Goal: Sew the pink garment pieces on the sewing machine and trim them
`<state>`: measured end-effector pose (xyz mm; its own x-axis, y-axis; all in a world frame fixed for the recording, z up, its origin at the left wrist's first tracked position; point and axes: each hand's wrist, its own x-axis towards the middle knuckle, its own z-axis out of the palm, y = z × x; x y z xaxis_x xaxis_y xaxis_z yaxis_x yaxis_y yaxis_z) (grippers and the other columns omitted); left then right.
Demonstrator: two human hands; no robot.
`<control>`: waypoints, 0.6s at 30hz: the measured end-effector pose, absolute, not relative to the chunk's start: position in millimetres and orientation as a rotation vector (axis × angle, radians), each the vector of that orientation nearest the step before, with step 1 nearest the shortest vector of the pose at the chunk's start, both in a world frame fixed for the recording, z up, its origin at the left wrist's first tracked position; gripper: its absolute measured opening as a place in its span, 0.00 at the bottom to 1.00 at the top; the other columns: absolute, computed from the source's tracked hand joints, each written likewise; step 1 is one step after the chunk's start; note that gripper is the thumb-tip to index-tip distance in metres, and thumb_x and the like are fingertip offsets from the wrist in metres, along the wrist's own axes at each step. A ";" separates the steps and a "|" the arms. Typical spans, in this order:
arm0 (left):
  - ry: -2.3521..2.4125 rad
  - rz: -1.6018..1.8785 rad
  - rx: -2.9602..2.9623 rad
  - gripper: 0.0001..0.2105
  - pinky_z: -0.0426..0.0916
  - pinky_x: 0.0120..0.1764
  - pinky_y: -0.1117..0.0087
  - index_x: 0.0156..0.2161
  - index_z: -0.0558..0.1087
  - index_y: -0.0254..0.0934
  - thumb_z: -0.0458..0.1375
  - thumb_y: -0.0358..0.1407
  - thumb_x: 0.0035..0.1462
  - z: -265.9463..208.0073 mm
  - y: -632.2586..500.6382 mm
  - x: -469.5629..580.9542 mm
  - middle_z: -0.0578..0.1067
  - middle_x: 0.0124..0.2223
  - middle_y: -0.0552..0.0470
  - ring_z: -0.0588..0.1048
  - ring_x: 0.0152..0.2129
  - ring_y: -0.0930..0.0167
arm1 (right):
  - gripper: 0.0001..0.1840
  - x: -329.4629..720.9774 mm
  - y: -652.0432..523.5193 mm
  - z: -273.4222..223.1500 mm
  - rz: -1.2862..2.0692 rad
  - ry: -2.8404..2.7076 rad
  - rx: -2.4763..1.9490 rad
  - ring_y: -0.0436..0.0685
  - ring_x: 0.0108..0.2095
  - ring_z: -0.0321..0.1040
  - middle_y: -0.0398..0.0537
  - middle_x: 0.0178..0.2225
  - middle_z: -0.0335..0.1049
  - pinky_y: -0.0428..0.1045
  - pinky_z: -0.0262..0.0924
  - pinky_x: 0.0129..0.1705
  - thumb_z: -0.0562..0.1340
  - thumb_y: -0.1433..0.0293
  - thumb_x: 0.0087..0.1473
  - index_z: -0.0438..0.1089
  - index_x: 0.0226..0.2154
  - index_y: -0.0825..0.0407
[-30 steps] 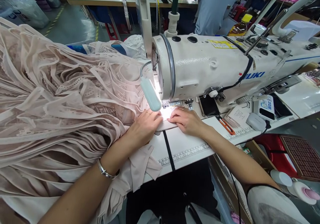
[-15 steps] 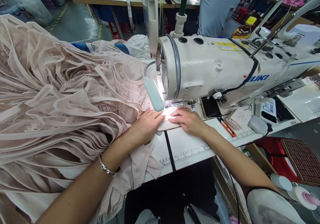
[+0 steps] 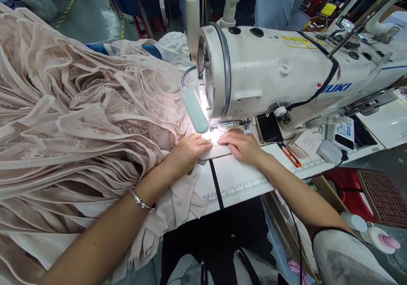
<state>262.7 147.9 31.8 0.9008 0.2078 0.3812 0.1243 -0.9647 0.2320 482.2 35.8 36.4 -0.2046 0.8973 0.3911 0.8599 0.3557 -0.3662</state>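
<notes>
My left hand (image 3: 188, 150) lies at the left of the needle area, its fingers pressed together on pale pink fabric (image 3: 215, 138). From the right, my right hand (image 3: 243, 147) bends its fingers onto the same bright spot, thumb and fingertips close together. Strong lamp glare washes out the fabric's edges between the fingertips. Just above the fingers sits the presser foot (image 3: 222, 125) of a white sewing machine (image 3: 260, 71). A pale green lamp (image 3: 195, 110) hangs over my left fingers. A large heap of pale pink lace-trimmed garments (image 3: 95, 111) surrounds my left forearm.
Right of my right hand lie a phone (image 3: 269, 127), an orange cutter (image 3: 291, 154), paper labels (image 3: 303, 144) and a grey case (image 3: 329, 151). Printed rulers run along the table (image 3: 235, 175) edge. A person in blue (image 3: 276, 5) stands behind the machine.
The view has tilted down slightly, so the machine and table appear higher. Both hands stay at the needle area, with the left fingers stretched a little further right.
</notes>
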 end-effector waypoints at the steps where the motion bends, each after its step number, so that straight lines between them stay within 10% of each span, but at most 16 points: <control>1: 0.268 0.595 2.839 0.18 0.73 0.41 0.63 0.48 0.78 0.38 0.47 0.23 0.65 31.5 148.1 262.8 0.81 0.48 0.48 0.75 0.40 0.67 | 0.21 482.0 36.0 36.3 0.105 -2.074 -1.528 0.56 0.43 0.72 0.45 0.42 0.79 0.51 0.66 0.44 0.52 0.81 0.58 0.77 0.41 0.48; 18: 0.253 0.596 2.820 0.18 0.72 0.38 0.65 0.46 0.77 0.36 0.47 0.21 0.64 34.9 143.8 262.8 0.81 0.45 0.47 0.73 0.36 0.68 | 0.20 480.0 35.8 41.4 0.124 -2.130 -1.480 0.55 0.41 0.71 0.44 0.41 0.77 0.50 0.64 0.40 0.53 0.80 0.57 0.77 0.41 0.47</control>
